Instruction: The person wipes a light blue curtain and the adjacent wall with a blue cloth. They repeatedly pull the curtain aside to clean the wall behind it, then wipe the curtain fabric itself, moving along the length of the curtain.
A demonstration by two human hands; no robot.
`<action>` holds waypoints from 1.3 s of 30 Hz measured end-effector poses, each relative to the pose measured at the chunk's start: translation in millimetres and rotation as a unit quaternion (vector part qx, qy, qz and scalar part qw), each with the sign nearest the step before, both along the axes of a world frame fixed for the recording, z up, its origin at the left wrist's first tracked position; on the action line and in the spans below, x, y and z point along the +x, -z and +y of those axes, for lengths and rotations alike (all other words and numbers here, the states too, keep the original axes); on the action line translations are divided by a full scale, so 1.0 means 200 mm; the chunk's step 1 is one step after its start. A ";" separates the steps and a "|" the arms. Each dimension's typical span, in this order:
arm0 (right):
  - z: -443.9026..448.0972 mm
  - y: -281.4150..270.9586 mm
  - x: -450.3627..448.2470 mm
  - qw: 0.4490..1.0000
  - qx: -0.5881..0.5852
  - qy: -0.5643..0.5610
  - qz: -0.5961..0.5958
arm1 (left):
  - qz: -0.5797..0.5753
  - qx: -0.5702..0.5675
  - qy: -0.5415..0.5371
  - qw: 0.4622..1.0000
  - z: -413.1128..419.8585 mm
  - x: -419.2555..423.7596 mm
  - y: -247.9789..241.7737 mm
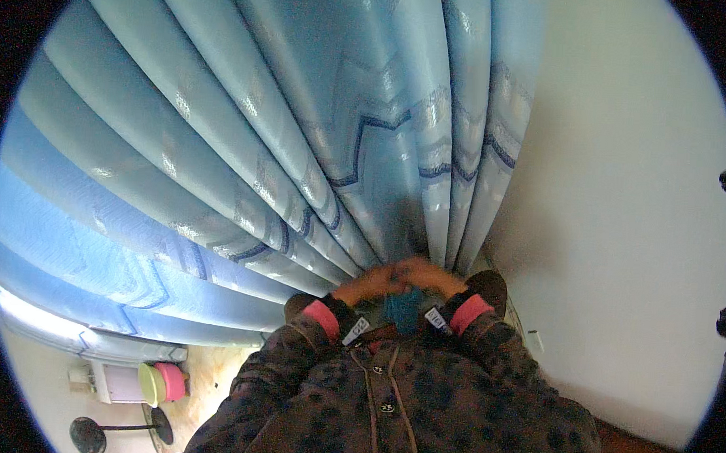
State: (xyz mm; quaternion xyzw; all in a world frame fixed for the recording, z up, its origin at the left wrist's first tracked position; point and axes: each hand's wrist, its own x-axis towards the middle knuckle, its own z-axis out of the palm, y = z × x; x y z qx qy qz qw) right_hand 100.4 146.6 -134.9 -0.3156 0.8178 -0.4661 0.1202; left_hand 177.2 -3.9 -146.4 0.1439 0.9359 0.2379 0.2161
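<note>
Both of my hands meet in front of my body at the lower middle of the view, close to the foot of a long blue patterned curtain [318, 139]. My left hand [372, 283] and my right hand [426, 274] touch or overlap, and their fingers are blurred. A teal cloth or similar item [403, 310] shows just below them, between my sleeves. Whether either hand holds it or anything else cannot be made out. The curtain hangs in deep folds that fan up and to the left.
A pale wall [619, 207] stands on the right. At the lower left are a pink stool [172, 382], a light green round item [151, 384], a white box-like cabinet [116, 383] and a black stand with round ends [124, 427]. Bright light enters beside the curtain.
</note>
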 end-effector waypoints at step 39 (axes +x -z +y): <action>0.09 -0.23 -0.05 0.967 -0.111 0.218 0.066 | 0.297 0.072 -0.066 0.950 0.28 -0.37 -0.45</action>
